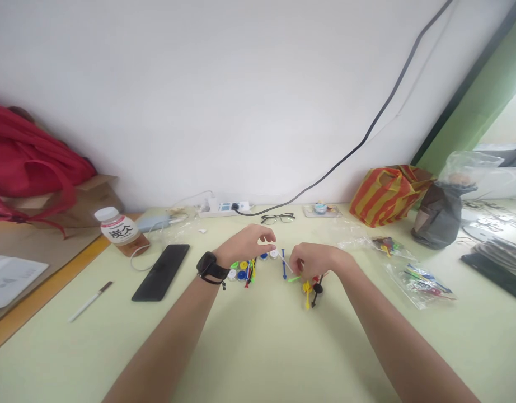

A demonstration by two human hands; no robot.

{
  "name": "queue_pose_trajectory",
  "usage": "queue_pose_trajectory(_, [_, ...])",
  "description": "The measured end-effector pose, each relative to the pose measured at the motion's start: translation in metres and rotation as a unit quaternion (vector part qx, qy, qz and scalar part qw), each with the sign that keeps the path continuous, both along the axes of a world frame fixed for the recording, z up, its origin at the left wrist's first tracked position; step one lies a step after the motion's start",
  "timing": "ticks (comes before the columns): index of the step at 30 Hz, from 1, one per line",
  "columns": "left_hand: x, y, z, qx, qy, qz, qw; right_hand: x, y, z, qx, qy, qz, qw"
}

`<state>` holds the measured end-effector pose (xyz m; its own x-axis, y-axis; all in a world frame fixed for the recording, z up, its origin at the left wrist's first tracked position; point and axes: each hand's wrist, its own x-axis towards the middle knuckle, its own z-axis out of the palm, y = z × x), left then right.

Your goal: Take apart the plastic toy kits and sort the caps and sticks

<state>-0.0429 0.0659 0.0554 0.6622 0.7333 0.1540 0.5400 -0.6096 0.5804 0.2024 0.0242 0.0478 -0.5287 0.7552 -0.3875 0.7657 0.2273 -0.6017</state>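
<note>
My left hand (247,244), a black watch on its wrist, hovers over small round plastic discs with thumb and forefinger apart. Below it are a yellow disc (243,265), a blue disc (242,275) and a bundle of coloured plastic arrows (252,271). A white disc (273,254) sits just beyond its fingertips. My right hand (310,258) has its fingers closed on a thin white plastic arrow (284,261), partly hidden by them. Beside it lie a blue arrow (284,267), a green arrow (294,279), a yellow arrow (307,296) and a black arrow (317,292).
At left are a phone (161,272), a drink bottle (121,230) and a white pen-like stick (90,301). Glasses (277,218) and a power strip (224,209) are by the wall. Bagged arrows (423,284) and a striped bag (388,193) occupy the right.
</note>
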Motion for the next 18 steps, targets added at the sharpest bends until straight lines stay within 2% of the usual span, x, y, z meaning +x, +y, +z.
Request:
queue_pose_trajectory(3, [-0.001,-0.002,0.007,-0.006,-0.005,-0.001,1.000,0.011,0.005,0.002,0.029,0.005,0.009,1.000])
queue_pose_trajectory(6, [-0.002,-0.006,0.017,-0.016,-0.027,0.009,0.999,0.025,0.009,0.012,0.076,0.046,0.009,0.996])
queue_pose_trajectory(10, [0.002,-0.013,0.029,-0.031,-0.077,0.002,0.997,0.025,0.008,0.025,0.128,0.153,-0.040,0.979])
queue_pose_trajectory(14, [0.008,-0.021,0.036,-0.049,-0.129,-0.015,0.990,0.005,0.003,0.029,0.073,0.313,-0.075,0.944])
queue_pose_trajectory(18, [0.013,-0.024,0.039,-0.051,-0.163,-0.033,0.985,-0.014,0.001,0.026,0.024,0.401,-0.114,0.909])
